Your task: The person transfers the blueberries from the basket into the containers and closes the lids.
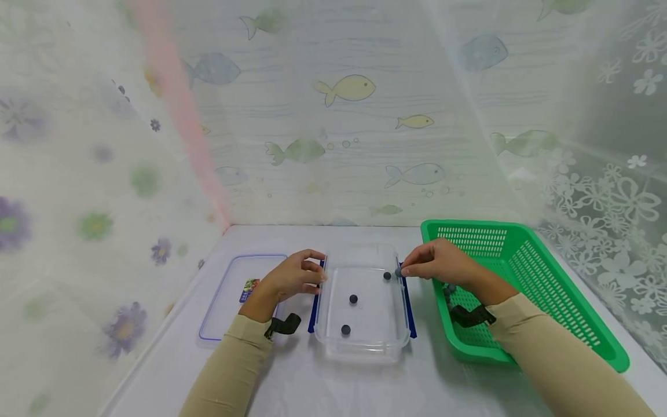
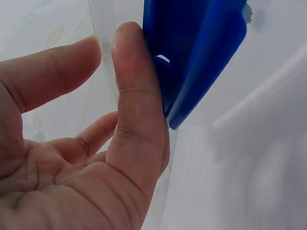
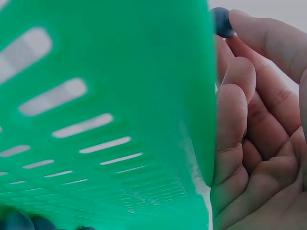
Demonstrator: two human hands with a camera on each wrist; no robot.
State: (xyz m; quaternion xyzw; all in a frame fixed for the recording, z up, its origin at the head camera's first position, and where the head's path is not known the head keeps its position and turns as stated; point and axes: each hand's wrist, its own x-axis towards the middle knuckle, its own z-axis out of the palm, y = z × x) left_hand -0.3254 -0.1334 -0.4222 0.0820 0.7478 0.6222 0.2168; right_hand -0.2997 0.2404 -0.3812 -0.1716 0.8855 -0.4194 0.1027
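Observation:
A clear plastic food box (image 1: 362, 347) with blue side latches (image 1: 409, 313) stands on the table; three blueberries (image 1: 354, 299) lie spread inside it. My left hand (image 1: 297, 277) holds its left wall near a blue latch (image 2: 196, 57), thumb and fingers on either side of the clear plastic. Between thumb and fingertip, my right hand (image 1: 443, 266) pinches one blueberry (image 3: 222, 22) at the box's right rim. The right wrist view shows the other fingers of this hand (image 3: 264, 129) curled beside the green basket's wall.
To the right stands a green slotted plastic basket (image 1: 531, 278), with more blueberries (image 3: 19, 221) low inside it. A flat clear lid (image 1: 219, 301) with a blue edge and a colourful label lies at left, partly behind the left hand. Patterned curtains (image 1: 344, 145) surround the table.

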